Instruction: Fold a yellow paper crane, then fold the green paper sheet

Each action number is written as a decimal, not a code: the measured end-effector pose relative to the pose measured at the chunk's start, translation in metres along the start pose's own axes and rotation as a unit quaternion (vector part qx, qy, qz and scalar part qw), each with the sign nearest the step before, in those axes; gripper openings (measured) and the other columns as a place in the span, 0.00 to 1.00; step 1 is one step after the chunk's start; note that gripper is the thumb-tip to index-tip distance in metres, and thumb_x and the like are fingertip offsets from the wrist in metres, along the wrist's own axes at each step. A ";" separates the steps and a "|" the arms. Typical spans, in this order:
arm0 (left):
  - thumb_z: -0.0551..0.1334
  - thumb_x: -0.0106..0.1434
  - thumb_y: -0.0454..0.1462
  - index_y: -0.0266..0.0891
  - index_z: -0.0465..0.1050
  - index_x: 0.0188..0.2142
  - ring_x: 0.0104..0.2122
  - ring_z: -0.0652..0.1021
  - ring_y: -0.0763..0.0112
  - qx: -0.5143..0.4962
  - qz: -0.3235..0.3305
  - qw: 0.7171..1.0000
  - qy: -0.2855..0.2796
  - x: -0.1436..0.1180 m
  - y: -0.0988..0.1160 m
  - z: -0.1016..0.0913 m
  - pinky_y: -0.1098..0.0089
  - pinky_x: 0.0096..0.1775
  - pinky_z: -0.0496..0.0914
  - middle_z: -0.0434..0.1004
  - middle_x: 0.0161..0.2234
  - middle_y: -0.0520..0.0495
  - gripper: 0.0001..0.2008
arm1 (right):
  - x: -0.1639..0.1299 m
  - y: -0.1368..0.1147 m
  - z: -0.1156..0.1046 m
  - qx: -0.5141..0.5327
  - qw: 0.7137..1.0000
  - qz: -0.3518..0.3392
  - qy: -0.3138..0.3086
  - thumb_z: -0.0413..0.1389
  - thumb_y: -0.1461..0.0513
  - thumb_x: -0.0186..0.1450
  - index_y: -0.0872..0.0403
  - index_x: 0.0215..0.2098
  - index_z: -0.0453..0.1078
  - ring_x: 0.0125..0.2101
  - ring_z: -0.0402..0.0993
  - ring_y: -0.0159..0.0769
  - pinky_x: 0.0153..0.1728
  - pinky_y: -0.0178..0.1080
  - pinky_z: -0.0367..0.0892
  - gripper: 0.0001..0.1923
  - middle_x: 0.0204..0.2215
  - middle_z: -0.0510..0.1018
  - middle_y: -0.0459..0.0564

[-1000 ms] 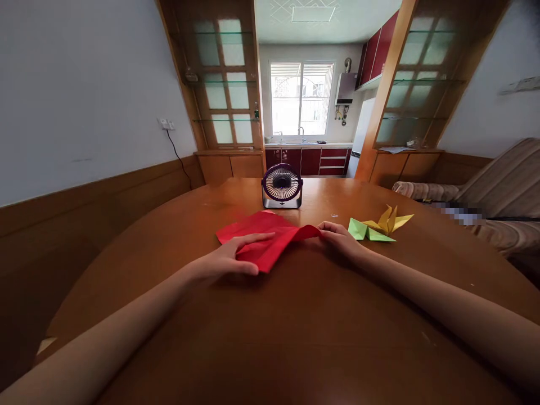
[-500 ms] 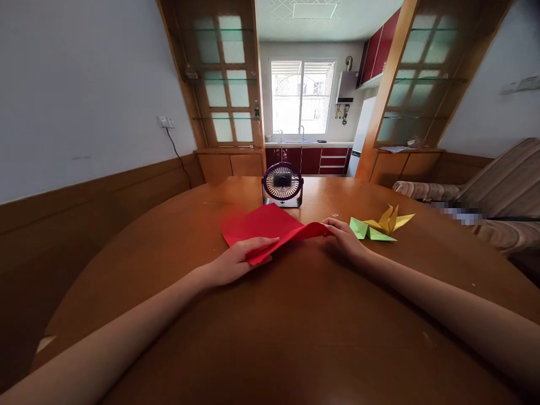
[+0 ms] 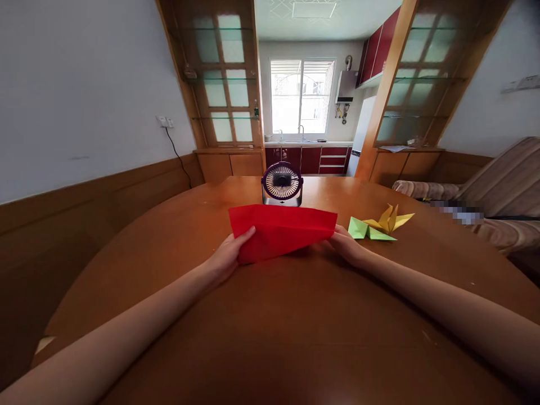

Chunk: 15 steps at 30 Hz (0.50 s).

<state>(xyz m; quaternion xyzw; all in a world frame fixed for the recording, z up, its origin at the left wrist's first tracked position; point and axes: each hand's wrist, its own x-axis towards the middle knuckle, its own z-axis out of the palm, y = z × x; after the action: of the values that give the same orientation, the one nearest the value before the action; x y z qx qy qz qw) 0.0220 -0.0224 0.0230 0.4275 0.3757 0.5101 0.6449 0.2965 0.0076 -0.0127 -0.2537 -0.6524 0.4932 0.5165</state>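
A sheet of red paper (image 3: 282, 236) is held up between my hands, its near side tilted up and bent over the table. My left hand (image 3: 225, 256) grips its left edge, the thumb lying on the face toward me and the other fingers hidden behind. At the right edge my right hand (image 3: 346, 246) pinches the paper, with its fingertips mostly hidden behind it. Just right of that hand lie a green folded paper piece (image 3: 358, 228) and a yellow paper crane (image 3: 388, 219).
A small dark purple desk fan (image 3: 282, 181) stands just behind the paper. The round brown wooden table (image 3: 278, 337) spreads beneath everything. A striped sofa (image 3: 502, 197) is at the right, and a wood-panelled wall (image 3: 126, 197) runs along the left.
The red paper has turned from lying with a corner pointing away to standing tilted with a long edge across. My left hand has shifted slightly left; my right hand stays close to its place.
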 end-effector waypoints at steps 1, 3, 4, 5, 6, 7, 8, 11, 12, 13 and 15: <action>0.61 0.64 0.37 0.35 0.74 0.47 0.45 0.80 0.59 -0.009 -0.009 1.000 0.006 -0.001 0.001 0.001 0.61 0.50 0.74 0.79 0.46 0.39 0.13 | 0.000 -0.001 0.001 0.009 1.000 0.003 -0.004 0.57 0.53 0.62 0.49 0.42 0.75 0.51 0.71 0.45 0.56 0.49 0.61 0.14 0.45 0.78 0.48; 0.60 0.65 0.36 0.35 0.74 0.48 0.45 0.80 0.59 -0.023 -0.024 0.999 0.013 -0.001 0.002 0.003 0.61 0.49 0.75 0.80 0.45 0.38 0.13 | 0.000 -0.004 0.002 0.031 0.999 0.005 -0.015 0.51 0.48 0.66 0.50 0.42 0.75 0.51 0.71 0.45 0.56 0.50 0.61 0.19 0.44 0.79 0.50; 0.60 0.65 0.36 0.35 0.74 0.48 0.44 0.80 0.59 -0.031 -0.033 0.999 0.017 -0.001 0.002 0.003 0.61 0.49 0.75 0.80 0.44 0.38 0.13 | 0.000 -0.006 0.002 0.037 0.999 0.005 -0.022 0.48 0.46 0.67 0.51 0.41 0.75 0.50 0.71 0.46 0.56 0.50 0.61 0.22 0.43 0.79 0.51; 0.59 0.65 0.36 0.35 0.73 0.49 0.44 0.80 0.60 -0.038 -0.041 0.998 0.021 0.000 0.001 0.003 0.61 0.49 0.75 0.80 0.44 0.38 0.14 | 0.000 -0.008 0.003 0.038 0.999 0.008 -0.032 0.46 0.45 0.67 0.52 0.41 0.75 0.50 0.72 0.46 0.56 0.51 0.60 0.25 0.43 0.79 0.52; 0.59 0.66 0.36 0.35 0.72 0.51 0.45 0.80 0.60 -0.044 -0.049 0.998 0.024 0.001 0.001 0.003 0.61 0.49 0.75 0.80 0.45 0.38 0.15 | -0.001 -0.010 0.003 0.033 0.999 0.009 -0.039 0.45 0.44 0.67 0.53 0.41 0.75 0.50 0.72 0.46 0.56 0.52 0.60 0.27 0.42 0.80 0.52; 0.58 0.66 0.36 0.35 0.72 0.52 0.45 0.80 0.60 -0.048 -0.053 0.997 0.027 0.001 0.000 0.003 0.60 0.49 0.75 0.80 0.45 0.38 0.16 | -0.001 -0.012 0.004 0.021 0.999 0.010 -0.042 0.45 0.43 0.67 0.53 0.41 0.76 0.49 0.72 0.46 0.57 0.52 0.59 0.27 0.42 0.80 0.53; 0.58 0.66 0.37 0.36 0.71 0.53 0.45 0.80 0.60 -0.050 -0.057 0.997 0.028 0.002 -0.001 0.003 0.60 0.49 0.75 0.79 0.46 0.38 0.16 | -0.002 -0.014 0.004 0.006 0.999 0.014 -0.039 0.48 0.44 0.66 0.53 0.42 0.75 0.49 0.72 0.46 0.56 0.52 0.60 0.25 0.43 0.79 0.53; 0.58 0.66 0.39 0.37 0.69 0.55 0.47 0.79 0.58 -0.033 -0.062 0.997 0.018 0.004 -0.003 0.001 0.58 0.50 0.75 0.78 0.47 0.38 0.18 | -0.006 -0.017 0.009 -0.046 0.997 0.055 -0.006 0.60 0.49 0.60 0.51 0.44 0.75 0.47 0.74 0.44 0.53 0.49 0.64 0.20 0.44 0.79 0.51; 0.58 0.66 0.40 0.37 0.69 0.55 0.47 0.79 0.57 -0.022 -0.060 0.998 0.015 0.005 -0.003 0.000 0.57 0.50 0.75 0.78 0.48 0.38 0.19 | -0.007 -0.018 0.010 -0.060 0.995 0.075 0.004 0.61 0.50 0.58 0.51 0.44 0.75 0.45 0.74 0.43 0.51 0.48 0.66 0.20 0.43 0.80 0.51; 0.58 0.66 0.40 0.37 0.69 0.55 0.47 0.79 0.57 -0.009 -0.056 0.998 0.013 0.006 -0.003 -0.001 0.57 0.50 0.75 0.78 0.48 0.38 0.19 | -0.008 -0.018 0.011 -0.074 0.993 0.092 0.013 0.62 0.50 0.57 0.52 0.43 0.75 0.43 0.75 0.43 0.48 0.47 0.67 0.20 0.41 0.80 0.51; 0.58 0.66 0.41 0.36 0.70 0.53 0.47 0.79 0.57 0.014 -0.039 0.999 0.018 0.007 -0.002 -0.003 0.56 0.49 0.75 0.77 0.49 0.38 0.18 | -0.008 -0.018 0.012 -0.098 0.989 0.101 0.033 0.62 0.49 0.57 0.54 0.38 0.76 0.38 0.76 0.41 0.42 0.44 0.70 0.19 0.37 0.81 0.51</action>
<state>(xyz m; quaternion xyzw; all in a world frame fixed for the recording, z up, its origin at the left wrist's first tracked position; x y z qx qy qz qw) 0.0214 -0.0154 0.0195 0.4122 0.4110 0.4871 0.6511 0.2908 -0.0106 0.0002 -0.3837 -0.6516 0.4675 0.4578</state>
